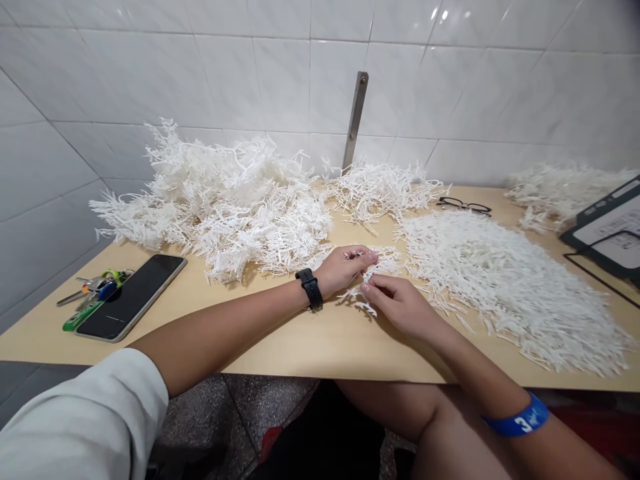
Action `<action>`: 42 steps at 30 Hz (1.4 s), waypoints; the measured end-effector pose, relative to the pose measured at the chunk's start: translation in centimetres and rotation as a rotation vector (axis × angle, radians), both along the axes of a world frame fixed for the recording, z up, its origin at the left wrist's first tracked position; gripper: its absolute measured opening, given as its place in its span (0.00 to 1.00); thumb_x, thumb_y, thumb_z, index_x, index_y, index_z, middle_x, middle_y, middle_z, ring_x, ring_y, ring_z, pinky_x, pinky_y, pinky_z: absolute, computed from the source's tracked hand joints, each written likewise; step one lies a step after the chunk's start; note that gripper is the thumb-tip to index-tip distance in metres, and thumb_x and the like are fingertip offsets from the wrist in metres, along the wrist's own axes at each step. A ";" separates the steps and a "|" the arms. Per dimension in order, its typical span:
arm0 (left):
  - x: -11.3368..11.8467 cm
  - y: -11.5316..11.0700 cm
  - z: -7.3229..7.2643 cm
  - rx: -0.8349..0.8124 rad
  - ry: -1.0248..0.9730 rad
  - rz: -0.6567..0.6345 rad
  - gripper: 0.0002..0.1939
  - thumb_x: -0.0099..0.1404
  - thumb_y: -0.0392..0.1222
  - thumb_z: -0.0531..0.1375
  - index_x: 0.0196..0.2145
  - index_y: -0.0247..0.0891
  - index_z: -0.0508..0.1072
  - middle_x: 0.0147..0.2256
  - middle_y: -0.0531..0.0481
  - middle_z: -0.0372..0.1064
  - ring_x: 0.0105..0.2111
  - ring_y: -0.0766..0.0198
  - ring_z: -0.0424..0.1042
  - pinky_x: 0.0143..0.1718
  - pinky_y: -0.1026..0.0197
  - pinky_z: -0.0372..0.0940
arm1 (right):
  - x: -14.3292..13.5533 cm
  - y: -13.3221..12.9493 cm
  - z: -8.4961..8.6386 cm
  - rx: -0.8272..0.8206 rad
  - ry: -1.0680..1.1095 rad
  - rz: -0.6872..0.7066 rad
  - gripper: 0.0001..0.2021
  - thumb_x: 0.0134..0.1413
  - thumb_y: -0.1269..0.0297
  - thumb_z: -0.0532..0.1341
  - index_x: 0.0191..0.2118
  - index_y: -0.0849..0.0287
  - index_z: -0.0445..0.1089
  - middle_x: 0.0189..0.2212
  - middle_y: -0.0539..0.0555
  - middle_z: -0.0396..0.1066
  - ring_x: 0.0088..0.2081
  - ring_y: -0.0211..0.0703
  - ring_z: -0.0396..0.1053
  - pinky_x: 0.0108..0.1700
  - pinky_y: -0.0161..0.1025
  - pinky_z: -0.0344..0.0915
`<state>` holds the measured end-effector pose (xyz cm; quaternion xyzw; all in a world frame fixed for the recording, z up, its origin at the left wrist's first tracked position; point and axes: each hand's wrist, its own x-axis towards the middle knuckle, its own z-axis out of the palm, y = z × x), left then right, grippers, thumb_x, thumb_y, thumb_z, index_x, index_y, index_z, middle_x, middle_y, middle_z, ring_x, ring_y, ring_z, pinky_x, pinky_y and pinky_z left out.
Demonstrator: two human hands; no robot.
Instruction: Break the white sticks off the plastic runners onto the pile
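My left hand (343, 269), with a black watch (310, 289) on its wrist, is closed in a pinch on a white branching plastic piece (369, 309) low over the table. Close on its right, my right hand (399, 301) pinches the same white cluster between thumb and forefinger. Fingers hide part of the cluster, so where each grip sits on it cannot be made out exactly. Beyond the hands, more thin white pieces (387, 259) lie loose. To the left rises a big tangled heap of branching white pieces (240, 200); on the right spreads a flatter pile of short single white sticks (500, 280).
A phone (133, 297) and keys (95, 290) lie at the table's left. Behind are a smaller white heap (383, 187), eyeglasses (465, 206) and a metal bar (355, 123) against the tiled wall. A dark-framed panel (610, 230) stands far right, beside another white heap (560, 190).
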<state>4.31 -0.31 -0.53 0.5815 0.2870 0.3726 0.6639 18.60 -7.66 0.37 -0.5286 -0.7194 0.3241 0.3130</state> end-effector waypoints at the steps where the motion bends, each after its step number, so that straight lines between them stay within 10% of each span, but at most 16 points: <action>1: 0.0 0.0 0.0 -0.008 -0.001 -0.007 0.22 0.53 0.58 0.65 0.28 0.34 0.69 0.20 0.58 0.56 0.20 0.74 0.51 0.22 0.66 0.45 | -0.1 0.0 0.0 0.004 0.012 -0.001 0.19 0.60 0.53 0.53 0.21 0.57 0.55 0.19 0.46 0.53 0.24 0.36 0.52 0.27 0.35 0.51; 9: 0.0 -0.1 -0.1 0.027 -0.012 -0.049 0.23 0.53 0.58 0.65 0.27 0.33 0.68 0.22 0.56 0.59 0.22 0.73 0.55 0.24 0.66 0.50 | -0.3 0.2 -0.3 0.031 -0.117 -0.184 0.24 0.55 0.43 0.57 0.20 0.58 0.58 0.17 0.46 0.56 0.22 0.36 0.52 0.25 0.36 0.47; 23: -0.1 0.0 -0.3 0.002 0.045 0.009 0.19 0.55 0.54 0.64 0.26 0.34 0.66 0.18 0.57 0.57 0.17 0.74 0.54 0.20 0.67 0.47 | -0.9 -1.6 0.1 0.110 -0.206 -0.073 0.22 0.65 0.55 0.47 0.20 0.56 0.50 0.16 0.47 0.54 0.21 0.36 0.53 0.27 0.37 0.46; 29: 0.0 2.0 -0.6 -0.091 -0.013 0.177 0.13 0.59 0.46 0.61 0.26 0.36 0.63 0.17 0.60 0.53 0.16 0.75 0.52 0.19 0.68 0.48 | -2.6 -3.9 0.7 0.186 -0.227 0.316 0.22 0.67 0.59 0.46 0.21 0.58 0.56 0.18 0.48 0.61 0.22 0.36 0.57 0.29 0.35 0.52; 35: -0.2 0.9 0.0 0.100 0.116 0.034 0.19 0.61 0.53 0.60 0.23 0.35 0.63 0.17 0.58 0.56 0.17 0.75 0.54 0.21 0.68 0.50 | 3.1 -0.5 1.2 0.227 -0.235 -0.381 0.15 0.62 0.60 0.50 0.36 0.59 0.72 0.26 0.53 0.72 0.27 0.43 0.67 0.30 0.36 0.58; 42: -0.3 1.0 -0.2 0.217 0.228 0.006 0.22 0.62 0.56 0.58 0.21 0.35 0.62 0.17 0.57 0.57 0.18 0.74 0.55 0.23 0.67 0.51 | 8.6 1.1 0.5 0.201 -0.574 -0.560 0.30 0.55 0.68 0.50 0.65 0.64 0.58 0.41 0.60 0.75 0.32 0.49 0.70 0.32 0.41 0.61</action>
